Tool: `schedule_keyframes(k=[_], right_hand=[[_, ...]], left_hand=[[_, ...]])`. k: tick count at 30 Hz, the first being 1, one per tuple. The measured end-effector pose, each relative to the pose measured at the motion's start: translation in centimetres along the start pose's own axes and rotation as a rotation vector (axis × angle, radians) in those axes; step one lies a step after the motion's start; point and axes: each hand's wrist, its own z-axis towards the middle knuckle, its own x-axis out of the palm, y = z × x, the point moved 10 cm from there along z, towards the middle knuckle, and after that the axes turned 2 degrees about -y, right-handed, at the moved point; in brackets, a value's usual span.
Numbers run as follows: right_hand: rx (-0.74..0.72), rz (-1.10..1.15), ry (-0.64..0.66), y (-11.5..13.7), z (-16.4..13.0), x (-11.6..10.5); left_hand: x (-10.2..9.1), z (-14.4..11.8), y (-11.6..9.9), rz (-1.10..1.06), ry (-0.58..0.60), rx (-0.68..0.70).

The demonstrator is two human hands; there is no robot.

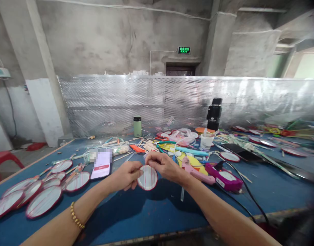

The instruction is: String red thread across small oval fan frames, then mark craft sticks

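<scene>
The left hand [127, 176] holds a small white round disc with a dark red rim [148, 179] by its left side, thumb against fingers, most likely to steady it while the other hand works. The right hand [162, 164] has its fingers narrow and bent at the disc's top rim; whether they pinch the rim or something tiny there, I cannot tell. The disc is tilted up facing the wearer, raised above the blue-topped work table [136, 213] near the middle of its front edge, probably for a close view. Similar red-rimmed white discs on sticks [44, 201] overlap toward the left edge, seemingly heaped out of the working space. A pink plastic glue-gun-like tool [199, 175] lies just right of the hands, perhaps for easy reach, beside a purple box [227, 179]. A pale green bottle with a black lid [137, 128] stands by the back edge, presumably away from knocks
</scene>
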Motion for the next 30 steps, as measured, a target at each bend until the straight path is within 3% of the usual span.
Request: schedule_keyframes(k=[10,19,24,26,30], right_hand=[[0.069,-0.023,-0.051,-0.5,0.1,-0.5],[0.092,0.028,0.009,-0.9,0.2,0.1],[0.089,0.04,0.018,-1.3,0.2,0.2],[0.124,0.047,-0.037,-2.1,0.3,-0.4],[0.192,0.029,-0.317,-3.6,0.3,-4.0]], left_hand=[[-0.9,0.1,0.3,0.092,-0.063,0.005],[-1.6,-0.3,-1.0,0.227,-0.135,0.04],[-1.5,-0.1,-0.6,0.206,-0.119,0.02],[-1.7,0.2,0.3,0.184,-0.116,-0.01],[-1.7,0.8,3.0,0.154,-0.093,-0.117]])
